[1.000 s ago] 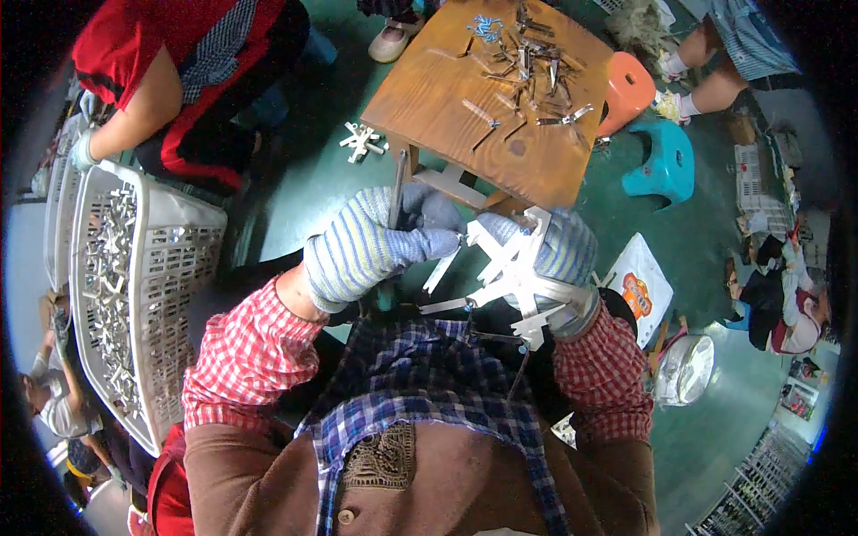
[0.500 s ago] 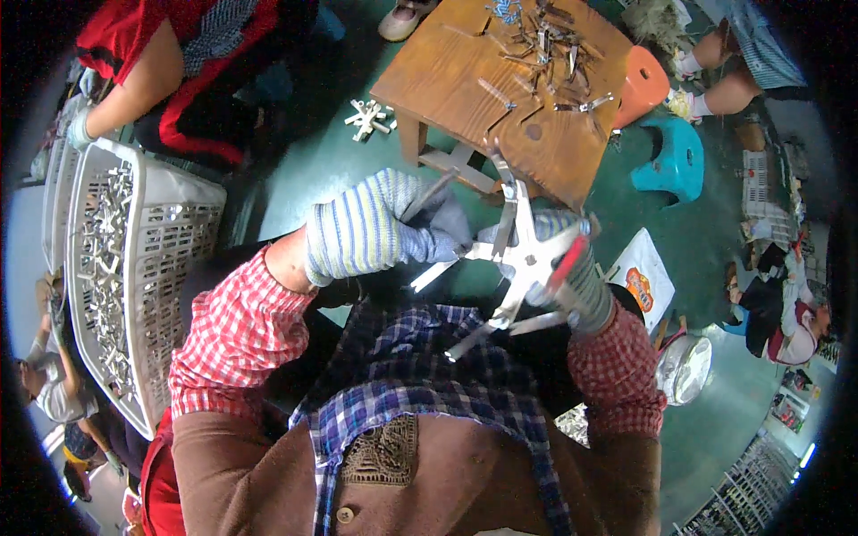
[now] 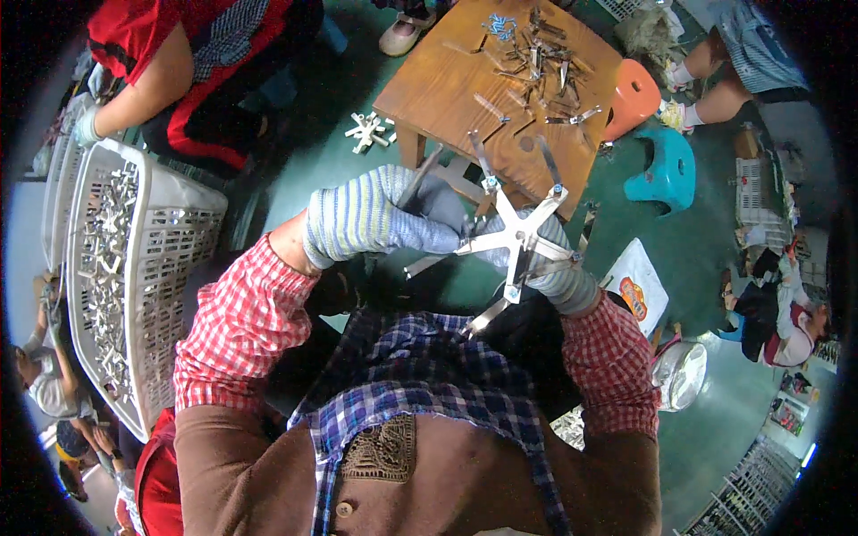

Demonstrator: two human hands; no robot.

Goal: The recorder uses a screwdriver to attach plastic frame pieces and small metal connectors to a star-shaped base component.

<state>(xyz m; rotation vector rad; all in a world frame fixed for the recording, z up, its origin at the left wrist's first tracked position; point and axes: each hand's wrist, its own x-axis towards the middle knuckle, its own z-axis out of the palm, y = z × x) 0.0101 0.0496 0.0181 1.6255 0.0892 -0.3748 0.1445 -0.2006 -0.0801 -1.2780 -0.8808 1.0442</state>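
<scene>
A shiny star-shaped metal bracket (image 3: 521, 238) with five arms hangs in front of my chest. Blue pins show at several arm tips, where narrow metal strips (image 3: 550, 163) are attached. My right hand (image 3: 567, 279), in a striped knit glove, is closed around the bracket from behind, its fingers partly hidden. My left hand (image 3: 384, 214), gloved alike, pinches at the tip of the bracket's left arm. A thin dark grey bar (image 3: 420, 177) sticks up out of my left hand; its lower part is hidden. Another light strip (image 3: 426, 265) juts out below those fingers.
A wooden table (image 3: 438, 80) ahead bears loose metal strips (image 3: 545, 67) and blue pins (image 3: 500, 25). White basket (image 3: 183, 210) with metal parts stands left; star brackets (image 3: 368, 132) lie on the floor. Orange stool (image 3: 635, 94) and teal stool (image 3: 663, 170) stand right. Co-workers sit nearby.
The star bracket has turned to face up more squarely, and its strips now point in other directions. My right hand has shifted slightly down and left; my left hand stays at the arm tip.
</scene>
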